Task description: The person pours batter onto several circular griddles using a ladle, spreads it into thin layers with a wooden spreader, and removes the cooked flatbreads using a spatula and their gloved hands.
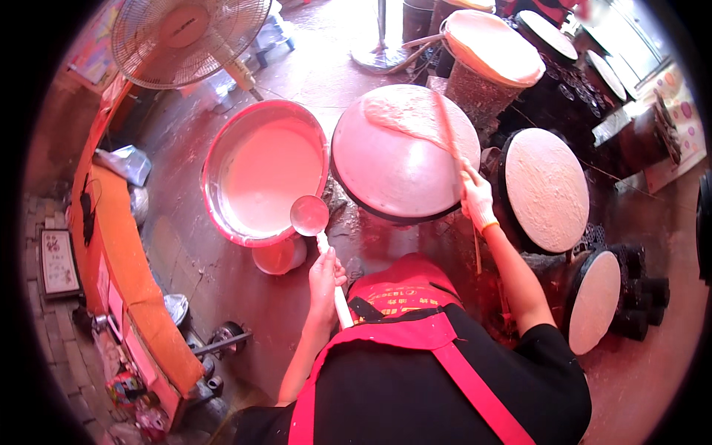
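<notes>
My left hand is closed round the white handle of a ladle. Its round bowl hangs over the near right rim of a large red basin, which holds pale liquid batter. On the right of the basin is a round domed griddle, with a patch of wet batter across its far part. My right hand grips a long thin wooden stick at the griddle's right edge. The stick's far part is motion-blurred over the batter; its other end sticks out below the hand.
A second griddle covered with a pale layer stands close on the right, a smaller pale round nearer. Behind is a tall batter-filled container. A fan stands far left, an orange counter left, a small red bucket beneath the basin.
</notes>
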`<state>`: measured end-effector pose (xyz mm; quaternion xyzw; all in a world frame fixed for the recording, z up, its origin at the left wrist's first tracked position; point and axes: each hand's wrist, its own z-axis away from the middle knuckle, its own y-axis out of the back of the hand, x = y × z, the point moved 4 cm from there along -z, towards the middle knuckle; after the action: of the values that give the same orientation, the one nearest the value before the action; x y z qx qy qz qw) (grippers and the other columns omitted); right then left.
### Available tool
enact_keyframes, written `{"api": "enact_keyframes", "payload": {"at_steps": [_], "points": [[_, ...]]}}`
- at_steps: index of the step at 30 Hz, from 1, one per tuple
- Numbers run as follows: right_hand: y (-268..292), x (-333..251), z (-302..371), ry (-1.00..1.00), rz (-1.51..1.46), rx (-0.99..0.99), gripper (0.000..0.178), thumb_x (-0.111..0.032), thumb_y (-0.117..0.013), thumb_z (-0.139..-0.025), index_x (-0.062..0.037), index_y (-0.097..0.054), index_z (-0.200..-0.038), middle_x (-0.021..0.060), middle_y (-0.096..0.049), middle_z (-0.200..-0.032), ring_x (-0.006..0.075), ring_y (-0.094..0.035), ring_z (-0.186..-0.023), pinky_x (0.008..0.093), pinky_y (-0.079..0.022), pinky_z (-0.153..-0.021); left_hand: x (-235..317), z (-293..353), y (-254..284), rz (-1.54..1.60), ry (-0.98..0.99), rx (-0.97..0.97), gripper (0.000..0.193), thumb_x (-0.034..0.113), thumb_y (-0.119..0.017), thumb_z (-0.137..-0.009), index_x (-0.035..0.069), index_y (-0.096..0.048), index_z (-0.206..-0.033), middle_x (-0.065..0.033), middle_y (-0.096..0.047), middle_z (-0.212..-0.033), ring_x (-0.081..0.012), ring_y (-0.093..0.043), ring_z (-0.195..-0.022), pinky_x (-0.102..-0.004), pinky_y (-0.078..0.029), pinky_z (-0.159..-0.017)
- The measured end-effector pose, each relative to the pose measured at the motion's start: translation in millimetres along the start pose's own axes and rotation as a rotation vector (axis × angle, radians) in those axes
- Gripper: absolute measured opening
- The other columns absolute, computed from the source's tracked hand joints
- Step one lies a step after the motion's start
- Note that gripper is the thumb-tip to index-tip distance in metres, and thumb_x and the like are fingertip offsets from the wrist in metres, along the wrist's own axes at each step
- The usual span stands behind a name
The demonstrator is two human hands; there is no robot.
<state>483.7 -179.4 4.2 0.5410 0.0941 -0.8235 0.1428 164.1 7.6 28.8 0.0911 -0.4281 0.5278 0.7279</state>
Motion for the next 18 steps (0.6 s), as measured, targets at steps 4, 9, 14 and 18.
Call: {"api": "enact_keyframes", "payload": {"at_steps": [4, 9, 14, 18], "points": [[-46, -5, -19, -0.001, 0.166, -0.322, 0.036, -0.022, -0.056, -0.094, -0.0076, -0.059, -0.127, -0.0017, -0.059, -0.069, 0.0039, -0.039, -0.049, 0.0211, -0.034, -0.044, -22, 12, -13, 0.050, -0.034, 0.066, 0.032, 0.031, -0.046, -0.100, 0.003, -0.050, -0.084, -0.0023, -0.045, -0.082, -0.0060, -0.038, -0.057, -0.0163, -0.030, -0.044], [-26, -8, -10, 0.114, 0.313, -0.565, 0.037, -0.021, -0.055, -0.094, -0.0066, -0.058, -0.128, -0.0018, -0.061, -0.076, 0.0036, -0.038, -0.053, 0.0202, -0.035, -0.049, -42, 26, -16, 0.083, -0.047, 0.168, 0.033, 0.031, -0.044, -0.101, 0.001, -0.055, -0.091, -0.0022, -0.042, -0.082, -0.0061, -0.037, -0.058, -0.0163, -0.030, -0.044], [42, -32, -30, -0.141, 0.322, -0.606, 0.039, -0.024, -0.054, -0.095, -0.0155, -0.053, -0.134, -0.0065, -0.043, -0.059, 0.0044, -0.032, -0.039, 0.0213, -0.025, -0.034, -45, 42, -17, 0.056, -0.080, 0.239, 0.026, 0.025, -0.050, -0.099, 0.001, -0.057, -0.093, 0.0000, -0.041, -0.080, -0.0044, -0.037, -0.057, -0.0159, -0.031, -0.044], [18, -34, -67, -0.095, 0.274, -0.513, 0.039, -0.028, -0.054, -0.095, -0.0204, -0.054, -0.133, -0.0055, -0.040, -0.056, 0.0053, -0.030, -0.035, 0.0229, -0.024, -0.031, -39, 50, -25, 0.008, -0.079, 0.266, 0.022, 0.022, -0.055, -0.097, 0.001, -0.057, -0.093, 0.0026, -0.039, -0.077, -0.0028, -0.035, -0.056, -0.0161, -0.030, -0.044]]}}
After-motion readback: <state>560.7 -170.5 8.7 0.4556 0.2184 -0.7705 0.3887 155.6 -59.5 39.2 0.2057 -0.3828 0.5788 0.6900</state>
